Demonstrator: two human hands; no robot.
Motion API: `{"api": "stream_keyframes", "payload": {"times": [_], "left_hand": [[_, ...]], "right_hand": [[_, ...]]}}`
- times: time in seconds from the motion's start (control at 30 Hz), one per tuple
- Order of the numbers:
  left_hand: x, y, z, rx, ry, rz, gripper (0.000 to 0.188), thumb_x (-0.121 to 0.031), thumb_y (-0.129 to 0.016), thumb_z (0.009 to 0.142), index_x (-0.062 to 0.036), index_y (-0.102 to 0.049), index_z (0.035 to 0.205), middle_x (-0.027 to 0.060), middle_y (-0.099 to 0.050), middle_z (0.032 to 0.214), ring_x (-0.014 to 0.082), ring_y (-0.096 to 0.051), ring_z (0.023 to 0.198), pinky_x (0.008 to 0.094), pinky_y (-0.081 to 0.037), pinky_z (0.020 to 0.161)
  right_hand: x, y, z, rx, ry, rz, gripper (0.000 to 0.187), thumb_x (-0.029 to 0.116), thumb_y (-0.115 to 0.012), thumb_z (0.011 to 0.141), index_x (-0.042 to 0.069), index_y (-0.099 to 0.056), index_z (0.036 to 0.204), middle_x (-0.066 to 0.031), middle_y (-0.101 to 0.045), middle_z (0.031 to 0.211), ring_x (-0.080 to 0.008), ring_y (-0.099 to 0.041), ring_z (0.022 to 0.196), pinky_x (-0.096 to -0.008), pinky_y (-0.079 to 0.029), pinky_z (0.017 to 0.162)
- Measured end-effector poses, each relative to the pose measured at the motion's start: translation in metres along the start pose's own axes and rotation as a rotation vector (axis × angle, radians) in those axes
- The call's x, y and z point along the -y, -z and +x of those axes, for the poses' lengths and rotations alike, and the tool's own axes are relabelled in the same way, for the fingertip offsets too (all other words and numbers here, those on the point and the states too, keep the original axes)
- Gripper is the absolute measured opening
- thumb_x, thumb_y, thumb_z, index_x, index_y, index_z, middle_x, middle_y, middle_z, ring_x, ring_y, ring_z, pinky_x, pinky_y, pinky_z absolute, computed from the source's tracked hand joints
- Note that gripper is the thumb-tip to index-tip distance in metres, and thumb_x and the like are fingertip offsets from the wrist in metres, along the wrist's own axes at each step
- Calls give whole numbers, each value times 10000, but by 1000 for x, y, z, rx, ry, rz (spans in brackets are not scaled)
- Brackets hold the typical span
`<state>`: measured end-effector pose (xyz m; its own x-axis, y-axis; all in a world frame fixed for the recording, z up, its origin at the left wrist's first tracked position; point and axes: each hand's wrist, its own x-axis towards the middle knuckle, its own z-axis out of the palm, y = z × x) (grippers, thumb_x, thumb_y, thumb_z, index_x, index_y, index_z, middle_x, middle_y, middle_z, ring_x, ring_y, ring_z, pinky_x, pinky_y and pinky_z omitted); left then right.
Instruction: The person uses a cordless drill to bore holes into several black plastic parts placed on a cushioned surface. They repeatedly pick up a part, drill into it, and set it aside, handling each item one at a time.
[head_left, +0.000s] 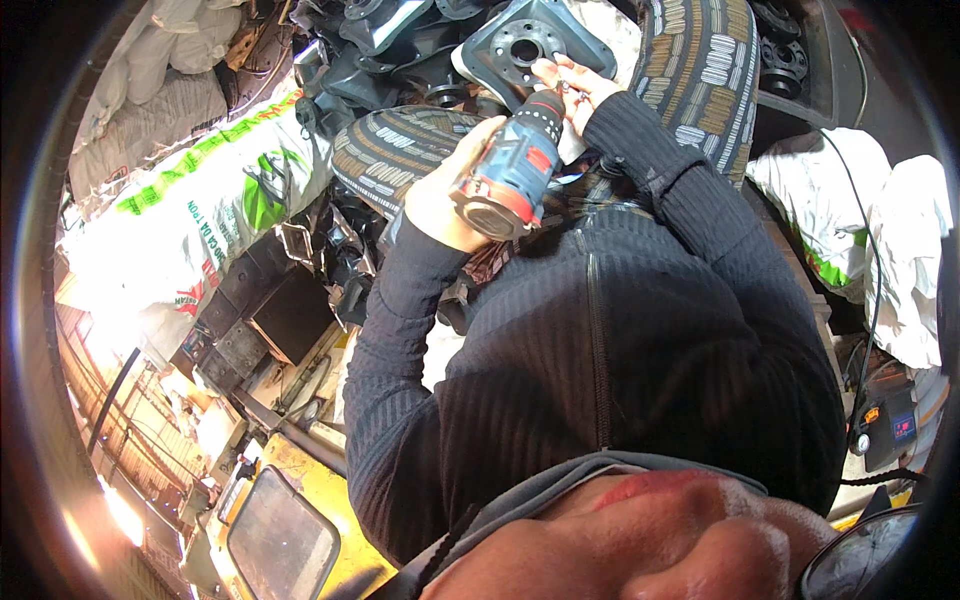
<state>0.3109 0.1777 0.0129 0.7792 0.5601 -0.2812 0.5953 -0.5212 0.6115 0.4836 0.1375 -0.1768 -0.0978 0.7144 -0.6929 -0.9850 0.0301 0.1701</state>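
Note:
My left hand (445,205) is wrapped round a blue and red cordless drill (518,170), its black chuck pointing up and away from me. Just past the chuck, my right hand (588,92) has its fingers pinched together around something small and dark, too small to make out. Beyond both hands lies a square metal piece with a round hub (525,52), with a large centre hole and several smaller holes around it. The right fingers overlap its near edge, but I cannot tell whether they touch it. The drill's grip is mostly hidden by my left hand.
Dark metal parts (400,65) are heaped at the far side, between my patterned trouser legs (700,75). White and green sacks (225,210) stand at the left, another white sack (820,195) at the right. A dark cable (868,230) hangs near it. A yellow machine (330,510) is at the lower left.

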Motion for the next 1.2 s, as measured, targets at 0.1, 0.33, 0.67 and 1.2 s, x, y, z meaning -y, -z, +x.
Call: {"api": "stream_keyframes", "payload": {"times": [0.1, 0.33, 0.67, 1.2], "left_hand": [[-2, 5, 5, 52, 59, 45, 858, -318, -799, 586, -89, -365, 1291, 116, -590, 1089, 224, -619, 931, 302, -504, 777], [27, 9, 29, -15, -51, 208, 421, -219, -643, 712, -93, -532, 1098, 119, -596, 1012, 288, -581, 935, 366, -461, 825], [58, 20, 70, -43, 87, 400, 557, -266, -746, 630, -21, -534, 1083, 153, -612, 985, 256, -620, 883, 321, -488, 795], [43, 56, 127, 266, 130, 143, 460, -264, -724, 647, -33, -564, 1011, 136, -626, 927, 263, -623, 830, 326, -499, 757]], "right_hand": [[2, -4, -1, 7, 20, -139, 127, 19, -525, 859, 2, -492, 980, -188, -600, 1007, -290, -596, 974, -352, -521, 823], [16, 6, -3, 153, 113, -185, 288, 83, -505, 859, -17, -472, 1127, -121, -605, 910, -226, -601, 773, -368, -504, 754], [8, 16, 31, -288, 391, -793, 269, 258, -691, 786, 56, -592, 934, 72, -398, 515, -25, -281, 350, -200, -242, 335], [-1, 22, 32, -202, 352, -1357, 405, 400, -622, 797, 19, -533, 694, -72, -489, 553, -141, -435, 517, -327, -363, 515]]}}
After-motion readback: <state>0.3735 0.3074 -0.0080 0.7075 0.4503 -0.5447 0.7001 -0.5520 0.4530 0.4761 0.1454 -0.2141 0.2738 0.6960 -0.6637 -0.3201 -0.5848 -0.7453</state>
